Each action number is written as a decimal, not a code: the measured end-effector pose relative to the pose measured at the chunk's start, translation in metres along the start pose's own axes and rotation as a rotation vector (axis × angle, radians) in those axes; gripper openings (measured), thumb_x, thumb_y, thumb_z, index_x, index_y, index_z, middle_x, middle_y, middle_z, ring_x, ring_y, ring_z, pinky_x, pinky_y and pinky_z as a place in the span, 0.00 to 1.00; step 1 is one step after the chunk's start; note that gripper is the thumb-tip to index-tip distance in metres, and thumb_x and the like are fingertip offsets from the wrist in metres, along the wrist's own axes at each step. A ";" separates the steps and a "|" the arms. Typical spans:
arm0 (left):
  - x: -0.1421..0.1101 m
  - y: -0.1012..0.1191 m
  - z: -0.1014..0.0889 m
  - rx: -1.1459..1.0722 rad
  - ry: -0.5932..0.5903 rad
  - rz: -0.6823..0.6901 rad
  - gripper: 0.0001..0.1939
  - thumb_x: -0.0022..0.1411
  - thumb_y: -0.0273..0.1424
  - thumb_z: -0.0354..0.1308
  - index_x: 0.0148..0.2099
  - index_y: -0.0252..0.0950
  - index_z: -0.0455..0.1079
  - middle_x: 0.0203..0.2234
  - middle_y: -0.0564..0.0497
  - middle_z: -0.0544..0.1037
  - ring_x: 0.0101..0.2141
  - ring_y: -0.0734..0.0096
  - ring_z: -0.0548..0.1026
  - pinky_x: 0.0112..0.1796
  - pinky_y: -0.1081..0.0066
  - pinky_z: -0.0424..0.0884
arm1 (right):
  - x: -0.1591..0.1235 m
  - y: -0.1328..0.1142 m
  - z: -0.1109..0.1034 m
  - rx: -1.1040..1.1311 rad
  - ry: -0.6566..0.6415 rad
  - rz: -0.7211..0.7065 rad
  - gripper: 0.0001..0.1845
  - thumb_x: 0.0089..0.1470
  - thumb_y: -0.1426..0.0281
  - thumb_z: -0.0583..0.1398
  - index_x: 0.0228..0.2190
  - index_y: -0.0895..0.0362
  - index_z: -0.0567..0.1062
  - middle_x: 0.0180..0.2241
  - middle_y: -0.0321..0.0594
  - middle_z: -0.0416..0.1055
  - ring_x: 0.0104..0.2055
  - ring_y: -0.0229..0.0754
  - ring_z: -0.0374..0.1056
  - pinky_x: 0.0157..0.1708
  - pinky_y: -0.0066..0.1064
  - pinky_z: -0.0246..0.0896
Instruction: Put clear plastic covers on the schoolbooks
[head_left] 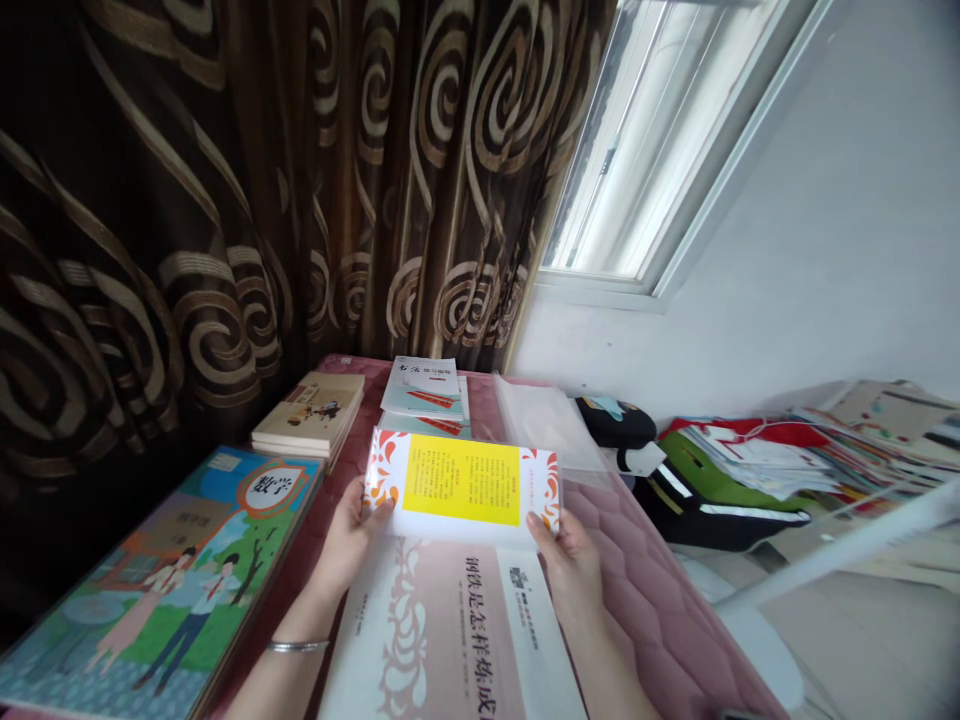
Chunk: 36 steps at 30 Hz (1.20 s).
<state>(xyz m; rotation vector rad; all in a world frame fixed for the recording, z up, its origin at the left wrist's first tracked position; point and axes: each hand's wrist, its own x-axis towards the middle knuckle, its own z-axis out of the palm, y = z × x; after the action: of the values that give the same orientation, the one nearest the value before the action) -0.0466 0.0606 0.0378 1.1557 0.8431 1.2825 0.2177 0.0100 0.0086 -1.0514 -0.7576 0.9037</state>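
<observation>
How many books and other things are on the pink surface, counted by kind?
Books held in both hands, the left hand and the right hand: 1, the book with the yellow panel
Book stacks lying flat: 3, the maths stack, the tan stack, the white stack
Clear plastic sleeves: 1
Total: 5

Both hands, left hand [346, 535] and right hand [574, 565], hold a yellow-panelled book [463, 482].

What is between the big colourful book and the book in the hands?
In the head view, only the left hand and bare pink cover separate the math book from the held book.
</observation>
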 end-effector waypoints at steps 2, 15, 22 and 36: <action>0.001 -0.001 0.000 -0.003 0.010 0.013 0.21 0.52 0.40 0.66 0.44 0.36 0.66 0.42 0.44 0.80 0.38 0.62 0.78 0.39 0.67 0.73 | 0.000 -0.002 0.000 0.005 -0.017 -0.009 0.22 0.40 0.58 0.71 0.38 0.54 0.75 0.39 0.43 0.79 0.40 0.54 0.75 0.35 0.39 0.73; 0.002 -0.005 -0.001 0.043 0.041 -0.006 0.23 0.52 0.43 0.66 0.43 0.35 0.65 0.41 0.44 0.79 0.37 0.63 0.78 0.36 0.69 0.73 | -0.001 -0.006 0.001 -0.025 0.018 0.039 0.22 0.39 0.57 0.71 0.37 0.52 0.77 0.36 0.40 0.80 0.39 0.54 0.76 0.35 0.41 0.73; 0.002 -0.005 -0.002 0.073 0.032 0.015 0.20 0.53 0.43 0.66 0.40 0.35 0.68 0.38 0.45 0.80 0.35 0.65 0.77 0.36 0.70 0.72 | 0.000 -0.005 -0.001 -0.105 0.036 0.006 0.21 0.40 0.53 0.69 0.34 0.53 0.76 0.35 0.42 0.80 0.35 0.53 0.76 0.31 0.39 0.73; 0.003 -0.005 -0.002 0.050 0.037 -0.027 0.22 0.51 0.45 0.67 0.40 0.35 0.68 0.34 0.47 0.81 0.30 0.66 0.78 0.31 0.70 0.72 | -0.003 -0.011 0.004 -0.291 0.061 -0.077 0.23 0.45 0.49 0.64 0.36 0.53 0.75 0.36 0.41 0.79 0.34 0.48 0.74 0.32 0.35 0.70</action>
<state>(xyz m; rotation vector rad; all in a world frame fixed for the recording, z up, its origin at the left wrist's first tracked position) -0.0468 0.0645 0.0326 1.1595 0.9202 1.2707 0.2160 0.0058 0.0201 -1.2897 -0.8893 0.7053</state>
